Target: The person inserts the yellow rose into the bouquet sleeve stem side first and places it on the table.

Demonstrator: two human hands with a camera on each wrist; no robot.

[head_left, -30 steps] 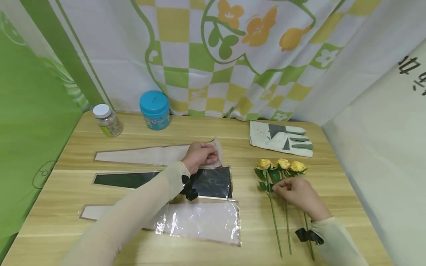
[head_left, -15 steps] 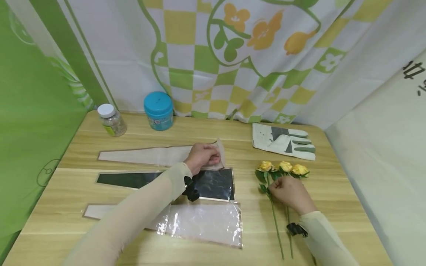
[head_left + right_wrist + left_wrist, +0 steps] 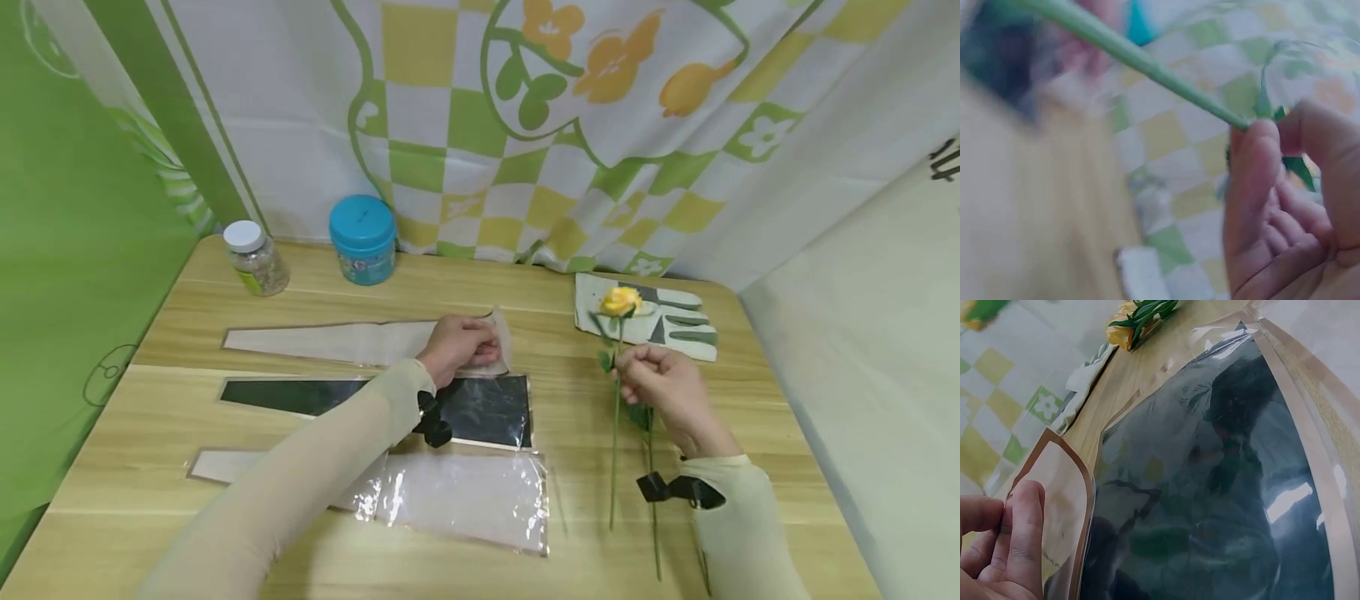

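My left hand (image 3: 459, 348) pinches the wide end of the back pale tapered sleeve (image 3: 322, 343); the left wrist view shows thumb and fingers at the brown-edged lip (image 3: 1063, 445). My right hand (image 3: 667, 392) pinches the green stem (image 3: 1166, 78) of one yellow rose (image 3: 621, 302), just below its leaves. This rose stands raised, its bloom overlapping the glove in the head view. Other roses lie under the right hand and forearm; a stem (image 3: 656, 525) shows there, and yellow blooms (image 3: 1124, 328) appear in the left wrist view.
A black tapered sleeve (image 3: 487, 408) and a shiny pale sleeve (image 3: 472, 500) lie nearer the front. A white and grey work glove (image 3: 686, 321) lies at the back right. A blue lidded tub (image 3: 363, 242) and a white-capped bottle (image 3: 257, 260) stand at the back left, before a curtain.
My right hand has taken hold of the leftmost rose by its stem and raised it away from the others. The left hand keeps its pinch on the back sleeve.
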